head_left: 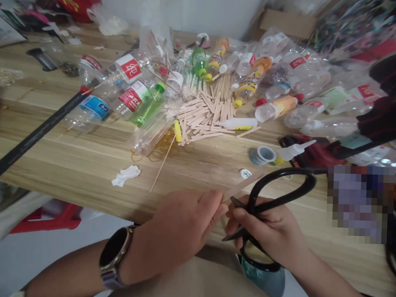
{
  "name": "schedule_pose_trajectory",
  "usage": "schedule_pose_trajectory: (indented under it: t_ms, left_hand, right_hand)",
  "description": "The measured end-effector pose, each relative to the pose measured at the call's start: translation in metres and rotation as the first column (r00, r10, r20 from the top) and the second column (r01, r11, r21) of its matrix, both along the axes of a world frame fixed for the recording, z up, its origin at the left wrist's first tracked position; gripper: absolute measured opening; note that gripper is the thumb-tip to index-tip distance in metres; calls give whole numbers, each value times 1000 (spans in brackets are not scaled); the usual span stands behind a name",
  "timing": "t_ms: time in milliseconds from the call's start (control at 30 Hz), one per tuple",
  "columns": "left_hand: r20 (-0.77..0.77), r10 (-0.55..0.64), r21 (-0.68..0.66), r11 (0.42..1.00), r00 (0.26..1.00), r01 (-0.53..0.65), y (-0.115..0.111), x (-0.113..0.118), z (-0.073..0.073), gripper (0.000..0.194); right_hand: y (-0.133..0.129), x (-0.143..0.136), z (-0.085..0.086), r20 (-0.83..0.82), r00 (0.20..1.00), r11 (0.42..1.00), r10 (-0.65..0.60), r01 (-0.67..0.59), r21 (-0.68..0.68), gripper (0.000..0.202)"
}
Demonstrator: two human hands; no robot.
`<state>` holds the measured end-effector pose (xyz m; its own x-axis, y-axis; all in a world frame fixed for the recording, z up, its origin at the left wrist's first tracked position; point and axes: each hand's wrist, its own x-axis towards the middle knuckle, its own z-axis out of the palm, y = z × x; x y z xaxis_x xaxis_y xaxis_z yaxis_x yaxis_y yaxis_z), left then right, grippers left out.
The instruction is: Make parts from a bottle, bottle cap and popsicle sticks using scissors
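Note:
My left hand (189,217), with a watch on its wrist, pinches a flat wooden craft stick (240,187) that points up and to the right. In my right hand (269,231) is a pair of black-handled scissors (283,173), gripped near the pivot with the blades apart. One blade tip lies close to the stick by my left fingers; whether it touches I cannot tell. Beyond my hands a small white cap (245,173) and a spool (262,155) rest on the wooden table (96,162).
A pile of craft sticks (202,114) fills the middle of the table, ringed by several plastic bottles (252,81). A glue bottle (239,124), rubber bands (167,145), crumpled tissue (126,175) and a red power tool (310,152) lie around it. A dark bar (39,132) crosses the left side.

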<state>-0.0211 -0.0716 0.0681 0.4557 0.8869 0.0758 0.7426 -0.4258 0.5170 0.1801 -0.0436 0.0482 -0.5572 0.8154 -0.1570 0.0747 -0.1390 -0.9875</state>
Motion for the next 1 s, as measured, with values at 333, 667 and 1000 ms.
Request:
schedule_pose_trajectory:
  t_ms: [333,667,1000]
  left_hand:
    - [730,202,-510,797,653,323,15,-2,4,36]
    - [805,592,-544,705,45,455,24,-10,-3,29]
    - [365,278,-276,944,888,-182,6,3,5,38]
  right_hand:
    - [1,-8,6,-139,990,999,-5,0,-35,31]
    - [-6,13,6,305,929,768,-210,-37,640,27]
    - [-9,-11,35,379,870,685,-315,-68,725,30]
